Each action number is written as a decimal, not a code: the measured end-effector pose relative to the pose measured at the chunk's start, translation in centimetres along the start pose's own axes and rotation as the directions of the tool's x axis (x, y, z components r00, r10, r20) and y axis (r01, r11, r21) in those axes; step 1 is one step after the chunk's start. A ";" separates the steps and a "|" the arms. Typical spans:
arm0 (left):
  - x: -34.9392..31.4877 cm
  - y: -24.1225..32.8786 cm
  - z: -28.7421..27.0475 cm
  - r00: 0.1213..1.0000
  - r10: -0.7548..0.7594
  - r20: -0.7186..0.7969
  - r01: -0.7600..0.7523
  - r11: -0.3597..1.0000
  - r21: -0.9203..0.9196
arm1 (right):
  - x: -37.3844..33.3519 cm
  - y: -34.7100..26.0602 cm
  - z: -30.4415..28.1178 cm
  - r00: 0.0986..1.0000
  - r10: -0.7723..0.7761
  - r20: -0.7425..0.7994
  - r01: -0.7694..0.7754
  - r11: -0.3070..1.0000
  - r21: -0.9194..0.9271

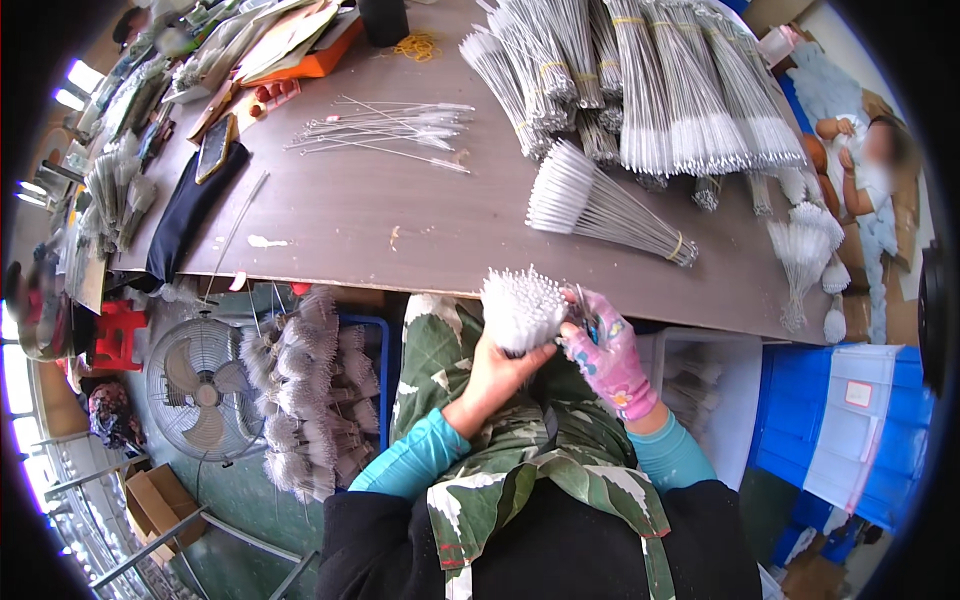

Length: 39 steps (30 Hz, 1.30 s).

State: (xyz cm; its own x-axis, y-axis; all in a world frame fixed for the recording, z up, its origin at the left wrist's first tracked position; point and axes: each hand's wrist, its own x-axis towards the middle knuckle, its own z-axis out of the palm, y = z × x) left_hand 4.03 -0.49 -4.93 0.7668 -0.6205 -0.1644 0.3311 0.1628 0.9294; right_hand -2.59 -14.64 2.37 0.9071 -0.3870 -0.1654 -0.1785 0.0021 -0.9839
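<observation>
Above my lap, at the table's near edge, my left hand (497,375) is closed around a bundle of thin wire brushes (524,308), its white bristle ends pointing up. My right hand (610,362), in a pink flowered glove, is curled close beside the bristles on the right. A small dark, metallic-looking thing shows at its fingertips, too small to make out. The lower part of the held bundle is hidden by my hands and apron. On the table just beyond lies another tied brush bundle (610,205), bristles toward the left.
Many tied wire brush bundles (680,90) are piled at the table's far right. Loose brushes (385,130) lie mid-table, with a phone (214,150) on dark cloth further left. Below stand a fan (205,390) and blue bins (830,420). A child (860,165) is at the right.
</observation>
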 end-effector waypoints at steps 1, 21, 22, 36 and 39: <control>0.0 0.2 -0.3 0.998 -0.035 0.043 0.037 0.998 -0.051 | -0.1 -0.1 0.2 1.000 -0.011 0.009 0.011 1.000 -0.009; 2.5 -4.9 -3.5 0.926 0.187 0.327 -0.373 0.573 0.730 | 0.4 0.2 0.9 0.989 0.077 0.128 -0.086 0.994 0.068; 2.6 -5.7 -3.8 0.921 0.187 0.341 -0.384 0.571 0.726 | 0.4 0.0 1.0 0.988 0.085 0.131 -0.095 0.993 0.065; 3.1 -7.0 -4.0 0.934 0.154 0.321 -0.348 0.586 0.732 | 0.5 0.0 -0.3 0.975 0.152 0.160 -0.157 0.987 0.016; 3.3 -7.1 -3.8 0.930 0.156 0.332 -0.366 0.458 0.810 | 0.5 -0.4 -0.1 0.976 0.173 0.135 -0.179 0.983 0.035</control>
State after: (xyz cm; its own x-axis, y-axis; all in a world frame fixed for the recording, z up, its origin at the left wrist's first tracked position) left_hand 6.30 -0.79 -13.38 0.5826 -0.8065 0.1013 -0.5742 -0.3202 0.7535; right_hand -2.09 -14.95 2.69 0.9055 -0.2530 -0.3408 -0.3248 0.1040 -0.9401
